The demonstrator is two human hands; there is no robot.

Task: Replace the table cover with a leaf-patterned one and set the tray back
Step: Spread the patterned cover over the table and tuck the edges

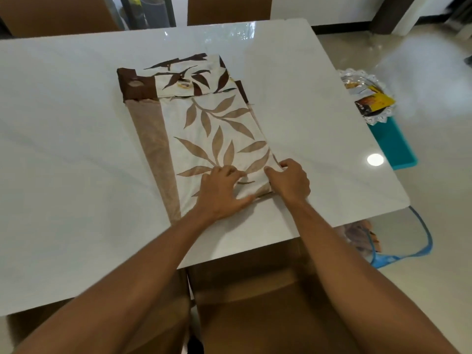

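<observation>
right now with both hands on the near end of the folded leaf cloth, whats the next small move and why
Probably lift the top layer and open the fold. The leaf-patterned cover lies folded on the bare table, and the left hand and right hand pinch its near corner.

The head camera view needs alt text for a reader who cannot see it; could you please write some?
Both hands, left hand and right hand, take hold of the near corner of a folded leaf-patterned cloth lying on a bare, glossy white table. Off the table's right edge, a clear tray holding packets sits on a teal stool.
</observation>
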